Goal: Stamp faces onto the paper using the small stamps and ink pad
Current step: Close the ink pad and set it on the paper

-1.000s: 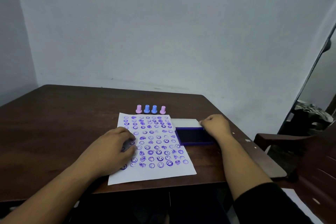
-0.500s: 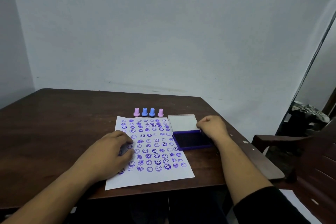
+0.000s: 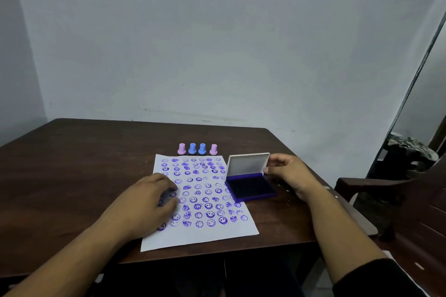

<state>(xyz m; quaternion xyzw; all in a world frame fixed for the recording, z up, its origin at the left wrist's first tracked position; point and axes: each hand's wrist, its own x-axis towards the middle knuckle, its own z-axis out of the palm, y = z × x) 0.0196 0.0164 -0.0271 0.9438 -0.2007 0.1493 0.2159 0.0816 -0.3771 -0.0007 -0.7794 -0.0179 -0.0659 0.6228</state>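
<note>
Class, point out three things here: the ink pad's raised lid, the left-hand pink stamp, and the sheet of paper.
Lid (image 3: 248,164), head view, white inner face.
Left-hand pink stamp (image 3: 181,149), head view, its body.
Paper (image 3: 207,236), head view, blank near margin.

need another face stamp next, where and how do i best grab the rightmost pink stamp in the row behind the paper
Pinch the narrow upper neck of the small pink plastic stamp from above, thumb and finger front and back. It stands upright on its flared base at the row's right end, with a blue plastic stamp close on its left, so its right side is the free approach.
</note>
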